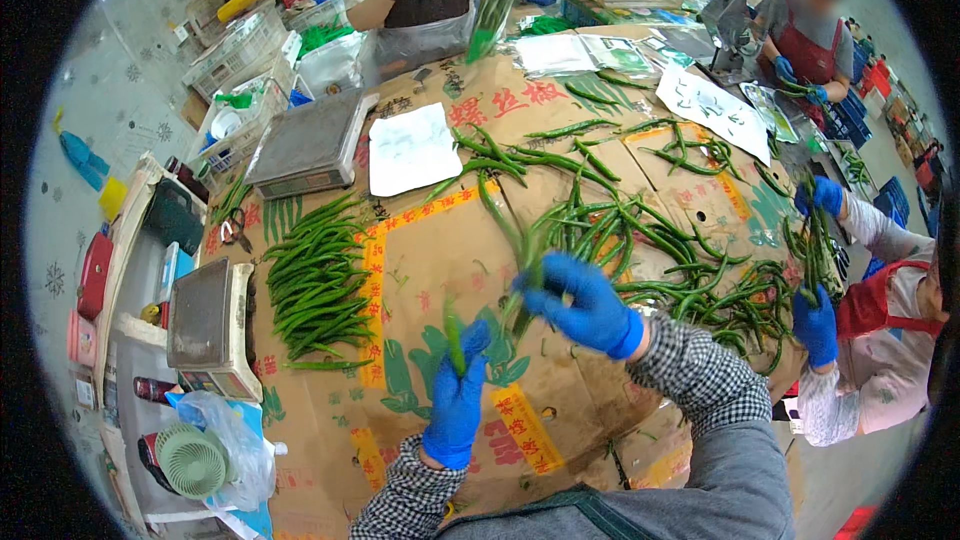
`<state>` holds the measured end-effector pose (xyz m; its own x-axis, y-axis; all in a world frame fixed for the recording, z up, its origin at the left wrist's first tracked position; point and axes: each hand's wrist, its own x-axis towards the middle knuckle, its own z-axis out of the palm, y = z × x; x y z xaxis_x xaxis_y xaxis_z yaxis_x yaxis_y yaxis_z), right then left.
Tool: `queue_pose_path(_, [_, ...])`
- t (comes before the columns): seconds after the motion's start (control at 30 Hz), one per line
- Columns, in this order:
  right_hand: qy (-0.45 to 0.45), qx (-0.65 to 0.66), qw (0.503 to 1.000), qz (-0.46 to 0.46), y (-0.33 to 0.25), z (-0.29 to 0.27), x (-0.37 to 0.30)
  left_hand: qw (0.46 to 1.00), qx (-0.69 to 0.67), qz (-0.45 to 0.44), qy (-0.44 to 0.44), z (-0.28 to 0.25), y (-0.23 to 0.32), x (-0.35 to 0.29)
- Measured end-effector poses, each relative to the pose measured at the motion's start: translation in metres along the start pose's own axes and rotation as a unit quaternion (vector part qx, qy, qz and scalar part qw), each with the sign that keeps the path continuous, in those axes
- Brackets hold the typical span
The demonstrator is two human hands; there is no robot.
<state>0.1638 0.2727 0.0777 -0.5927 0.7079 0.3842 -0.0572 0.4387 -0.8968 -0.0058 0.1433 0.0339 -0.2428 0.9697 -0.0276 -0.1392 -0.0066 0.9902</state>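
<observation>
Left hand: blue-gloved, clenched round a green chili pepper that sticks up from the fist.
Right hand: blue-gloved, gripping a small bunch of peppers, raised above the bench.
Loose peppers: scattered just beyond the right hand.
Sorted pile: laid in rows left of both hands, beside a scale.
Bench cover: flattened cardboard.

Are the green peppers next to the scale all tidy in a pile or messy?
Tidy. The green peppers beside the scale lie side by side, pointing the same way. The loose peppers farther right are scattered.
</observation>
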Motion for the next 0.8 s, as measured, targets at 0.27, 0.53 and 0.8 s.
queue_pose_path(0.27, [0.005, -0.016, 0.992, 0.127, 0.071, 0.008, 0.012, 0.981, -0.044, -0.166, -0.093, -0.019, -0.002, -0.005])
queue_pose_path(0.53, [-0.054, -0.423, 0.855, 0.296, 0.115, 0.015, 0.027, 0.85, -0.502, -0.147, 0.063, -0.087, -0.027, 0.018])
queue_pose_path(0.8, [0.012, -0.025, 0.946, 0.324, 0.099, 0.021, 0.002, 0.855, -0.5, -0.134, -0.001, -0.085, -0.026, 0.014])
